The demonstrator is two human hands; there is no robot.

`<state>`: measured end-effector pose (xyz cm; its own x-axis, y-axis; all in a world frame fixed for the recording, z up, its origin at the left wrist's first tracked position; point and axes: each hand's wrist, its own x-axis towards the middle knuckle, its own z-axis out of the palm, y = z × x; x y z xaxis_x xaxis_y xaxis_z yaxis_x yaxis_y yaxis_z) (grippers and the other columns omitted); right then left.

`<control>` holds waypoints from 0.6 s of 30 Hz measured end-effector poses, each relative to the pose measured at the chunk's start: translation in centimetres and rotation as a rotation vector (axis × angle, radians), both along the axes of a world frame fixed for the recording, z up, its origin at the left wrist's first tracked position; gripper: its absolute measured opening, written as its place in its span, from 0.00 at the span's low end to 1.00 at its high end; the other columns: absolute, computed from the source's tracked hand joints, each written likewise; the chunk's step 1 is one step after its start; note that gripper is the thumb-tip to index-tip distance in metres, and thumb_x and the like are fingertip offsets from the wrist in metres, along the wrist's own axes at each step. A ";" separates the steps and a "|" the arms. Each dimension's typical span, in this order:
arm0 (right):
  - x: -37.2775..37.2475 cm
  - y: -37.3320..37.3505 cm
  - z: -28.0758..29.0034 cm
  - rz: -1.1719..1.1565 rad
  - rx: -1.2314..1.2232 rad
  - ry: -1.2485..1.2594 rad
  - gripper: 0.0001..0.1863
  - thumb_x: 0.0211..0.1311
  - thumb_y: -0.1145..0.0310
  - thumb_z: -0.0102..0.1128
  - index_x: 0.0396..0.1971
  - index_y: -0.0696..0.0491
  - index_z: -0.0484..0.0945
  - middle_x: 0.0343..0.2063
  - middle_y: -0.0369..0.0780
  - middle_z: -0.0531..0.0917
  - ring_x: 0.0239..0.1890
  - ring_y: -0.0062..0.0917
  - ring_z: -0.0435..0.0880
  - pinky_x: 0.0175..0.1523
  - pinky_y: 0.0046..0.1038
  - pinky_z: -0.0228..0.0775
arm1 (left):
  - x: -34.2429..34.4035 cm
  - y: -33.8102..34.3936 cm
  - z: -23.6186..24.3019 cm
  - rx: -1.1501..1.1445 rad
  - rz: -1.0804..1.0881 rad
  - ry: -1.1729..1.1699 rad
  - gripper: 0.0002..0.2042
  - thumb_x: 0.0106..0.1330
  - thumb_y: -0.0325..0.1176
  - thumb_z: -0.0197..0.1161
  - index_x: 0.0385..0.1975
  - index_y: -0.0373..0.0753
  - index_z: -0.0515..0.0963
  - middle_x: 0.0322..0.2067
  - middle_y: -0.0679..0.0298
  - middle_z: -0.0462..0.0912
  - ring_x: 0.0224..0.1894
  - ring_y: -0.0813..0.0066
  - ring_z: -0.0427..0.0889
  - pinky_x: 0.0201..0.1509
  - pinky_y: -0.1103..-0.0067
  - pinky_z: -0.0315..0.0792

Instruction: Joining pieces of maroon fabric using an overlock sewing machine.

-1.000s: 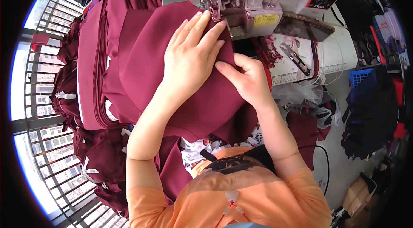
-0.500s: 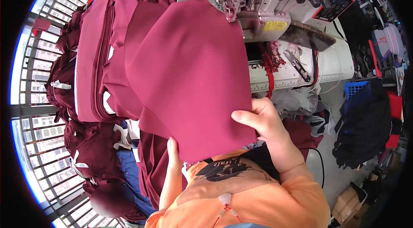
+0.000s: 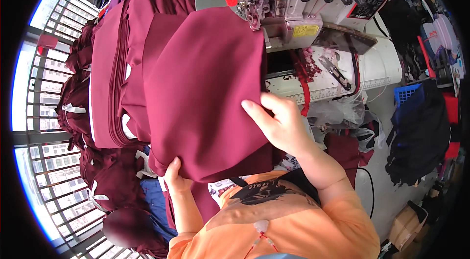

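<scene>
A maroon fabric panel (image 3: 205, 78) spreads before me, its far end at the needle and presser foot of a white overlock sewing machine (image 3: 306, 12). My right hand (image 3: 284, 122) grips the panel's right edge, thumb on top and fingers partly hidden behind the cloth. At the near left edge, my left hand (image 3: 177, 178) pinches the fabric; its thumb shows while most fingers are underneath. Between my hands the near part of the cloth bows and folds over, with a darker fold hanging beneath it.
A thick stack of folded maroon fabric (image 3: 105, 83) lies to the left. Thread snips (image 3: 335, 73), a phone (image 3: 345, 39) and red lint (image 3: 308, 70) rest by the machine. Dark cloth (image 3: 418, 136) hangs near a blue basket (image 3: 405, 93) at right, above a cardboard box (image 3: 406, 225).
Both hands have shifted left with the panel, the right one also moving farther from my body. The panel's right edge has swung left and its near part now folds more.
</scene>
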<state>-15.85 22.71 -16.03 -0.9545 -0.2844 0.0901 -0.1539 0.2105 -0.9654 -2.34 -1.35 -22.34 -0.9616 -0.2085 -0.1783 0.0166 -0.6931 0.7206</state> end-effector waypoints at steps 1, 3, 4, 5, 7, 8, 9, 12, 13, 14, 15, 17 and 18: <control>0.4 0.1 -0.5 -0.004 -0.048 -0.036 0.09 0.58 0.69 0.56 0.24 0.60 0.75 0.14 0.35 0.71 0.21 0.11 0.67 0.25 0.18 0.61 | -0.1 -0.4 -0.5 -0.005 -0.003 -0.003 0.22 0.57 0.30 0.52 0.53 0.33 0.63 0.51 0.53 0.70 0.53 0.59 0.70 0.56 0.66 0.65; 0.9 0.8 -1.2 0.021 -0.086 -0.147 0.08 0.58 0.70 0.57 0.26 0.60 0.76 0.16 0.37 0.74 0.22 0.12 0.70 0.27 0.18 0.63 | -0.3 -1.0 -1.4 0.213 -0.047 -0.037 0.22 0.60 0.35 0.52 0.53 0.33 0.63 0.51 0.54 0.70 0.52 0.60 0.71 0.56 0.66 0.65; 0.9 1.0 -1.4 0.042 -0.118 -0.256 0.07 0.57 0.71 0.57 0.29 0.60 0.78 0.19 0.38 0.77 0.23 0.14 0.73 0.28 0.18 0.64 | -0.3 -1.0 -1.8 0.085 -0.038 -0.039 0.22 0.61 0.39 0.51 0.53 0.34 0.64 0.51 0.55 0.70 0.52 0.60 0.71 0.56 0.66 0.65; 0.9 1.0 -1.4 0.040 -0.123 -0.263 0.07 0.57 0.71 0.57 0.29 0.60 0.78 0.19 0.38 0.77 0.23 0.14 0.73 0.28 0.18 0.64 | -0.4 -1.0 -2.0 0.080 -0.039 -0.047 0.22 0.61 0.39 0.51 0.53 0.34 0.64 0.51 0.55 0.70 0.52 0.60 0.71 0.56 0.66 0.65; 0.8 1.1 -0.9 0.025 -0.006 0.046 0.06 0.55 0.73 0.58 0.28 0.61 0.77 0.21 0.40 0.78 0.22 0.19 0.75 0.28 0.20 0.65 | -0.8 -1.0 -2.2 0.207 -0.131 0.060 0.21 0.63 0.38 0.49 0.53 0.35 0.64 0.51 0.57 0.70 0.53 0.60 0.70 0.56 0.65 0.64; 0.8 1.2 -0.9 0.022 0.053 0.080 0.06 0.54 0.74 0.58 0.28 0.62 0.77 0.22 0.41 0.78 0.22 0.22 0.77 0.29 0.21 0.66 | -1.1 -1.0 -2.3 0.168 -0.134 0.090 0.21 0.63 0.38 0.49 0.53 0.35 0.64 0.52 0.57 0.70 0.53 0.60 0.70 0.56 0.64 0.64; 0.8 1.2 -0.9 0.018 0.049 0.076 0.06 0.54 0.74 0.58 0.28 0.62 0.77 0.22 0.41 0.78 0.22 0.22 0.77 0.29 0.21 0.66 | -1.6 -0.9 -2.1 0.165 -0.137 0.085 0.21 0.63 0.38 0.49 0.53 0.35 0.64 0.52 0.57 0.70 0.53 0.60 0.70 0.56 0.64 0.64; 0.3 0.9 -0.7 -0.028 -0.025 0.048 0.07 0.55 0.73 0.58 0.28 0.62 0.77 0.22 0.41 0.79 0.24 0.20 0.77 0.29 0.21 0.67 | -3.0 -0.2 -0.7 0.081 -0.159 0.161 0.21 0.64 0.39 0.47 0.53 0.35 0.64 0.52 0.57 0.70 0.53 0.60 0.69 0.57 0.64 0.63; -0.1 1.0 -0.3 -0.032 -0.026 0.043 0.07 0.55 0.73 0.58 0.28 0.62 0.77 0.22 0.41 0.79 0.24 0.20 0.77 0.29 0.21 0.67 | -3.4 -0.2 -0.3 0.064 -0.136 0.158 0.21 0.64 0.39 0.46 0.53 0.34 0.64 0.52 0.57 0.70 0.54 0.61 0.69 0.57 0.65 0.63; -0.4 1.1 0.1 0.026 -0.092 -0.103 0.08 0.56 0.72 0.58 0.30 0.61 0.77 0.24 0.39 0.79 0.26 0.18 0.77 0.30 0.20 0.67 | -3.7 -0.2 0.0 0.049 -0.112 0.156 0.21 0.64 0.39 0.45 0.53 0.34 0.64 0.52 0.58 0.69 0.54 0.61 0.69 0.57 0.65 0.63; -0.7 1.1 0.2 0.083 -0.158 -0.249 0.09 0.57 0.71 0.57 0.32 0.61 0.77 0.26 0.37 0.80 0.28 0.16 0.77 0.32 0.20 0.68 | -4.0 -0.4 0.2 0.050 -0.115 0.153 0.21 0.64 0.39 0.45 0.53 0.34 0.64 0.52 0.58 0.69 0.54 0.61 0.69 0.57 0.65 0.63; -1.3 1.1 -0.1 0.130 -0.365 -0.420 0.10 0.58 0.70 0.56 0.35 0.61 0.77 0.28 0.35 0.80 0.30 0.15 0.76 0.35 0.19 0.68 | -4.6 -1.3 0.5 0.016 -0.062 0.198 0.22 0.64 0.40 0.44 0.53 0.33 0.64 0.52 0.57 0.69 0.54 0.61 0.68 0.57 0.66 0.63; -1.4 1.1 -0.2 0.180 -0.574 -0.586 0.11 0.59 0.69 0.55 0.37 0.60 0.76 0.30 0.34 0.80 0.33 0.14 0.76 0.38 0.18 0.68 | -4.9 -1.8 0.8 -0.123 -0.043 0.214 0.22 0.64 0.41 0.43 0.53 0.32 0.65 0.52 0.56 0.69 0.55 0.62 0.68 0.58 0.67 0.62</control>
<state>-17.28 23.81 -16.24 -0.8365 -0.4980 -0.2286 0.4213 -0.3177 -0.8494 -7.26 -3.11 -21.53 -0.9832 -0.1741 0.0544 0.1503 -0.6038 0.7828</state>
